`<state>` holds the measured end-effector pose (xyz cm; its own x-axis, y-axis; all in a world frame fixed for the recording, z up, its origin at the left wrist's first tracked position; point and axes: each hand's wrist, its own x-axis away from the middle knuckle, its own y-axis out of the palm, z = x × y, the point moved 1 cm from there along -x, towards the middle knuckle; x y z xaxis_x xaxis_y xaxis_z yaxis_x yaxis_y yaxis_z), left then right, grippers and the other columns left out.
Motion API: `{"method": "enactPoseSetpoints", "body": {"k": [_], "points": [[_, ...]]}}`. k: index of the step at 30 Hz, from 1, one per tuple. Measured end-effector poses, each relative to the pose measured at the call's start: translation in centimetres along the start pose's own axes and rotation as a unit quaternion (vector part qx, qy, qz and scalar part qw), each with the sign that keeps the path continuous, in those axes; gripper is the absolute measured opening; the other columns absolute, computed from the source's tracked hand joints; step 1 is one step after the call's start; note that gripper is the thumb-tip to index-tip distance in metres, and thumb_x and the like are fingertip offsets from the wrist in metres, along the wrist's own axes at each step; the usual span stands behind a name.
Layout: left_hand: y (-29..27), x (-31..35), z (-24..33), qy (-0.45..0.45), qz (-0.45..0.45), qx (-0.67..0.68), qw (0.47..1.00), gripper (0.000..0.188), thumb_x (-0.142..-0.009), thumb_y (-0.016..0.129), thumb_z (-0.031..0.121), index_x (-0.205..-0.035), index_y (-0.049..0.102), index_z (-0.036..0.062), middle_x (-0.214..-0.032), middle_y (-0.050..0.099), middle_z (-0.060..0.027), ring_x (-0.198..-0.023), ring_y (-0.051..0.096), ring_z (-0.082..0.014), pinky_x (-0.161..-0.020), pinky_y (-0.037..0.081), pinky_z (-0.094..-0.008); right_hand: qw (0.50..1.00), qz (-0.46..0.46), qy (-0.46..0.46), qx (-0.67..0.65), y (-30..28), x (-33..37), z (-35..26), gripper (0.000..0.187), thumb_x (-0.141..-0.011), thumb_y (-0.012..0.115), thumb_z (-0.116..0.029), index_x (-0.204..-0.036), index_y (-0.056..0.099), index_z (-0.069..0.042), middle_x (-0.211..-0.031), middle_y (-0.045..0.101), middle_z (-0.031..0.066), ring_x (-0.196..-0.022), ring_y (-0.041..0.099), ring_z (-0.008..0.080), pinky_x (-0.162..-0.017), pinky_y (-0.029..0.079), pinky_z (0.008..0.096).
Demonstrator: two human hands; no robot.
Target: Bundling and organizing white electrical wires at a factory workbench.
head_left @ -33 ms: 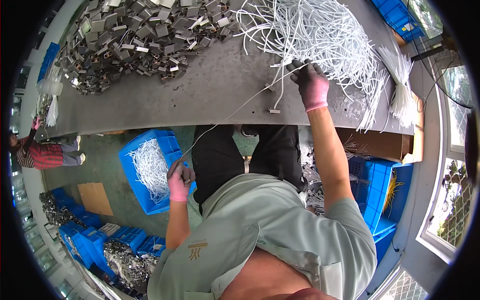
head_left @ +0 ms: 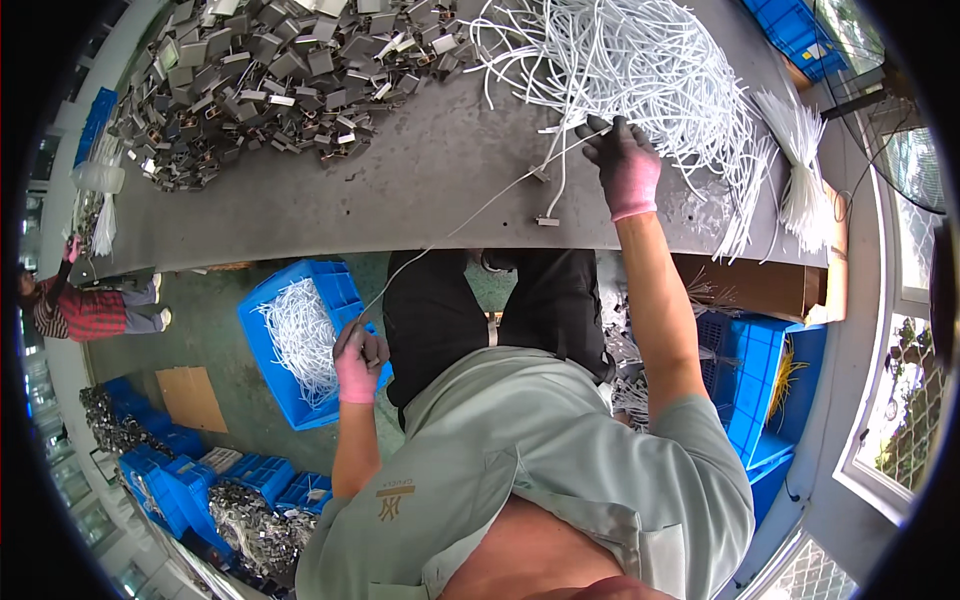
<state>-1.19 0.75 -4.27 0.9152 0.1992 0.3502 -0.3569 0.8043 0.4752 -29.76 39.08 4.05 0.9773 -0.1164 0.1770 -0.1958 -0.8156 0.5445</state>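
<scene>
My left hand, in a pink and dark grey glove, is closed on one end of a thin pale cable beside my thigh. The cable slopes up over the front edge of the grey table to my right hand, gloved alike. That hand pinches it at the near edge of a large heap of white cables. Just left of my right hand, a short white cable hangs from the heap, with a small metal piece at its end. Another small metal piece lies beneath the stretched cable.
Metal parts pile up at the table's far left. A blue crate of white cables stands on the floor by my left hand. A cable bundle hangs at the table's right. Another person stands at far left. Blue bins sit lower left.
</scene>
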Motion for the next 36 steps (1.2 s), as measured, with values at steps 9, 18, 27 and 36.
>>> {"method": "enactPoseSetpoints", "body": {"k": [9, 18, 27, 36], "points": [[0.4, -0.3, 0.1, 0.006, 0.016, 0.009, 1.0, 0.03, -0.098, 0.043, 0.018, -0.116, 0.059, -0.001, -0.048, 0.022, 0.0015, -0.039, 0.019, -0.0087, -0.04, 0.024, -0.0258, 0.997, 0.043, -0.066, 0.007, 1.2, 1.1, -0.5, 0.029, -0.098, 0.048, -0.022, -0.112, 0.04, 0.002, -0.108, 0.06, 0.0252, -0.089, 0.066, 0.038, -0.065, 0.054, 0.0376], [1.8, 0.3, 0.8, -0.021, -0.012, -0.031, 0.999, 0.029, -0.096, 0.044, 0.015, -0.114, 0.059, -0.0036, -0.047, 0.03, -0.0008, -0.038, 0.028, -0.0108, -0.039, 0.029, -0.0268, 0.993, -0.032, -0.039, 0.106, 3.9, 4.5, 0.9, 0.022, -0.097, 0.05, -0.021, -0.098, 0.053, 0.001, -0.084, 0.066, 0.0149, -0.071, 0.067, 0.023, -0.058, 0.053, 0.0315], [7.5, -1.0, 0.4, -0.009, -0.037, -0.193, 0.98, 0.03, -0.097, 0.046, 0.018, -0.108, 0.06, -0.0066, -0.048, 0.044, -0.0051, -0.039, 0.04, -0.0133, -0.042, 0.036, -0.0286, 0.953, -0.195, 0.049, 0.227, 6.5, 4.5, -1.4, 0.021, -0.09, 0.062, -0.018, -0.097, 0.061, 0.002, -0.084, 0.067, 0.0084, -0.069, 0.066, 0.0152, -0.061, 0.05, 0.0249], [6.3, -3.4, -0.7, 0.208, 0.036, -0.498, 0.841, 0.021, -0.095, 0.052, 0.017, -0.093, 0.064, 0.0006, -0.056, 0.055, -0.0051, -0.049, 0.053, -0.0133, -0.048, 0.04, -0.0287, 0.906, -0.116, -0.047, 0.404, 3.1, 4.9, 6.5, 0.017, -0.089, 0.06, -0.011, -0.099, 0.064, 0.002, -0.087, 0.07, 0.0103, -0.075, 0.067, 0.0172, -0.064, 0.052, 0.0272]]}}
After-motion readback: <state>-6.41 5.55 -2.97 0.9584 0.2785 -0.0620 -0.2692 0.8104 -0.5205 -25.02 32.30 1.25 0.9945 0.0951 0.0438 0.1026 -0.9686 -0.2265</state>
